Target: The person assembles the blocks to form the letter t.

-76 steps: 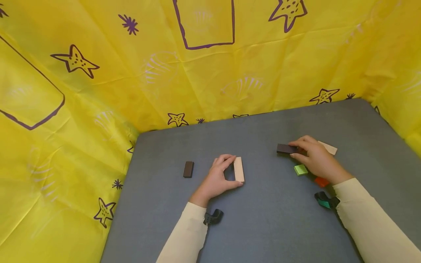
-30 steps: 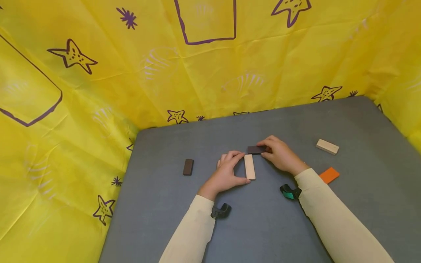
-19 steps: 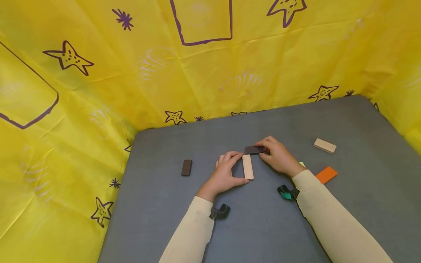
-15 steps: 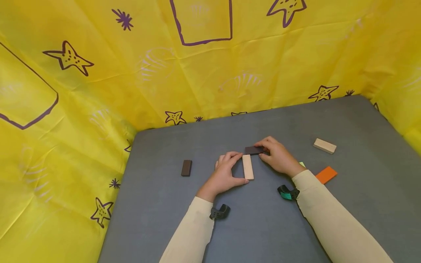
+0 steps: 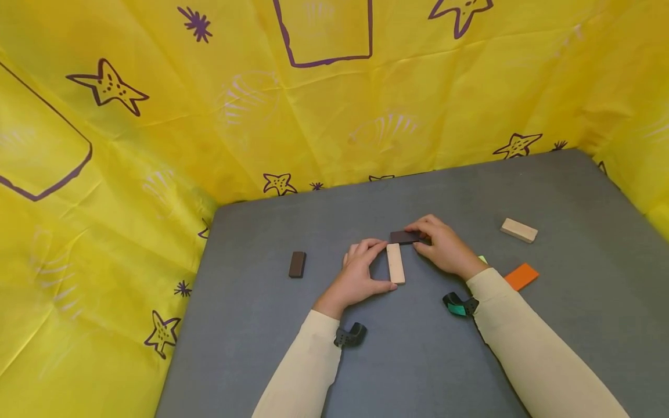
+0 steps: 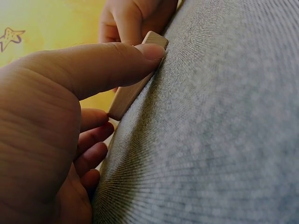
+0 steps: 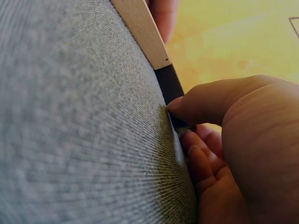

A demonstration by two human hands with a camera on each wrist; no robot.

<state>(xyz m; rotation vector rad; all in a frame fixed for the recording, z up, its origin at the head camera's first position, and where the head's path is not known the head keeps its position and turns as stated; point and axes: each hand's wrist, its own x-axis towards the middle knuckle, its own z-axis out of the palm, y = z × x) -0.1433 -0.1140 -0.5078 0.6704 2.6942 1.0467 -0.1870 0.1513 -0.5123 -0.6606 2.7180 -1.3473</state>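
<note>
A pale wooden block (image 5: 395, 264) lies flat on the grey cloth. My left hand (image 5: 358, 273) holds it by its two ends, with the thumb at the near end and a fingertip at the far end. Crosswise at its far end lies a dark brown block (image 5: 402, 237), forming a corner with it. My right hand (image 5: 444, 247) pinches the dark block's right part between thumb and fingers. In the right wrist view the dark block (image 7: 169, 84) sits right against the end of the pale block (image 7: 142, 32).
To the left lies a second dark brown block (image 5: 297, 265). On the right are another pale wooden block (image 5: 519, 230) and an orange block (image 5: 521, 276). A green block (image 5: 482, 259) is mostly hidden by my right wrist. Yellow patterned cloth (image 5: 334, 128) walls the grey table (image 5: 407, 360).
My right hand has brought the dark block leftward from beside the green block to the pale block's far end. My left hand has shifted the pale block slightly right. The last half second shows little movement.
</note>
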